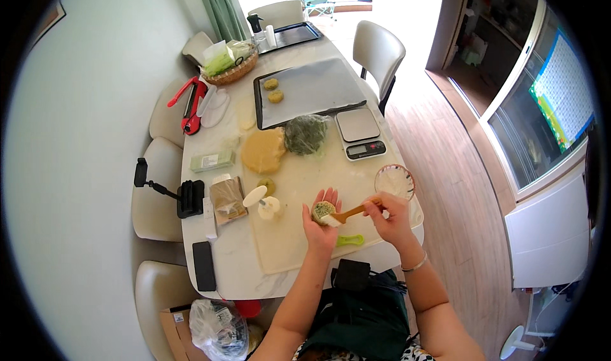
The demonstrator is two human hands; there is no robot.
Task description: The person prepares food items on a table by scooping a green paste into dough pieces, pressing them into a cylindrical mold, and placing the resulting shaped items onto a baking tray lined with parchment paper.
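Observation:
On the upturned palm of my left hand (pixel 323 227) rests a small round dough ball (pixel 323 211), pale with dark green specks. My right hand (pixel 391 220) grips a pastry brush (pixel 352 214) by its wooden handle, and the pale bristles meet the near edge of the ball. Below the brush, a bright green handle (pixel 351 240) lies on the cream mat (pixel 286 256); its other end is hidden by my left hand. Left of my hands stands a white plunger press (pixel 270 208), with a small greenish dough piece (pixel 266 186) behind it. Near my right hand is a clear bowl (pixel 394 180).
Farther up the table are a large tan dough mass (pixel 262 150), a dark green lump in plastic (pixel 305 134), a kitchen scale (pixel 359 132) and a paper-lined baking tray (pixel 312 87) with two pastries. A phone stand (pixel 189 199) and black phone (pixel 204 266) line the left edge.

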